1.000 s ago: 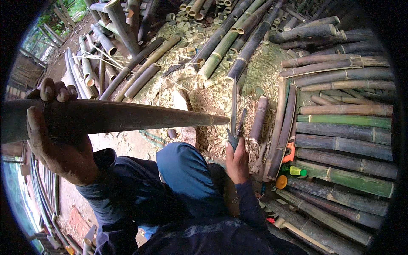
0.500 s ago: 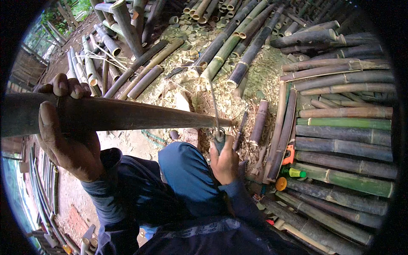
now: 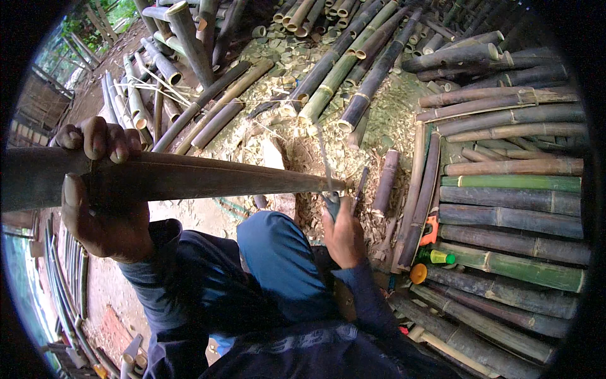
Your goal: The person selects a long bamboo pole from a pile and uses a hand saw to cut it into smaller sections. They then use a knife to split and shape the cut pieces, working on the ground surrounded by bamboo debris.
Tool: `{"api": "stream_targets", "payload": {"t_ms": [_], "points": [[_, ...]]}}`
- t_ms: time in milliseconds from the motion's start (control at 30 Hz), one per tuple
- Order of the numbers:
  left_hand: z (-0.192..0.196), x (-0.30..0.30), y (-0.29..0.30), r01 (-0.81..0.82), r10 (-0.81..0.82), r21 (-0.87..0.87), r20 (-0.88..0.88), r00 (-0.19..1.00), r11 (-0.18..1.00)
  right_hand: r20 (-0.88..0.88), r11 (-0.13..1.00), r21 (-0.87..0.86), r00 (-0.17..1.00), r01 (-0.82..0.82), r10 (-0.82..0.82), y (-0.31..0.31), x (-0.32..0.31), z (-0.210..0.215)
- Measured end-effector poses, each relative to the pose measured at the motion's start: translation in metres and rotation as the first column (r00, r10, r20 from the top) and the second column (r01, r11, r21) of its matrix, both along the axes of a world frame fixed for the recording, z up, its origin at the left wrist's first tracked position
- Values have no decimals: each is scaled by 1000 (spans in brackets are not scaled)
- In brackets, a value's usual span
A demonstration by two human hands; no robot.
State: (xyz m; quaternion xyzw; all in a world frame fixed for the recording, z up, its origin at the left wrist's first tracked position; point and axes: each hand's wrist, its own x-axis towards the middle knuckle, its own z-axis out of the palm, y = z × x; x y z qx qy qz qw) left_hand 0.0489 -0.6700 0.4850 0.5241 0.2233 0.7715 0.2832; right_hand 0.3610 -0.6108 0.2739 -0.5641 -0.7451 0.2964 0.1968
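Note:
My left hand [image 3: 108, 218] is wrapped round a dark brown bamboo pole [image 3: 189, 174], thumb below and fingers over the top. The pole lies nearly level across the view, narrowing toward its far end at the right. In my right hand [image 3: 344, 237] is a knife [image 3: 331, 202] with a dark handle, fingers closed around it. Its slim blade points away from me and crosses by the pole's tip; whether it touches the bamboo I cannot tell. A wooden block [image 3: 281, 208] shows partly beneath the pole, beside my bent knee [image 3: 278, 252].
Pale shavings [image 3: 252, 132] cover the ground ahead. Bamboo poles [image 3: 511, 215] lie stacked along the right, with more cut lengths [image 3: 334, 82] in front. An orange-handled saw [image 3: 430, 230], a green bottle [image 3: 435, 256] and a short bamboo piece [image 3: 386, 183] lie at the right.
My right hand has moved a little to the right and back toward me with the knife. The pole's left part and my left hand have shifted slightly lower in the view.

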Motion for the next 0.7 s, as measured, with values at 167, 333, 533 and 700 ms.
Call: {"api": "stream_targets", "payload": {"t_ms": [167, 333, 533, 700], "points": [[0, 9, 0, -230, 235, -86, 52, 971, 969, -30, 990, -21, 990, 138, -138, 1, 43, -63], [2, 13, 2, -489, 484, -86, -74, 872, 868, -187, 995, 60, 980, 81, -69, -11, 12, -8], [0, 25, -2, -630, 631, -147, -46, 775, 763, -374, 996, 3, 923, 95, -87, -22, -11, 10], [1, 26, 0, -630, 635, -152, -24, 772, 761, -46, 854, -476, 964, 210, -262, 2, 9, -80]]}}
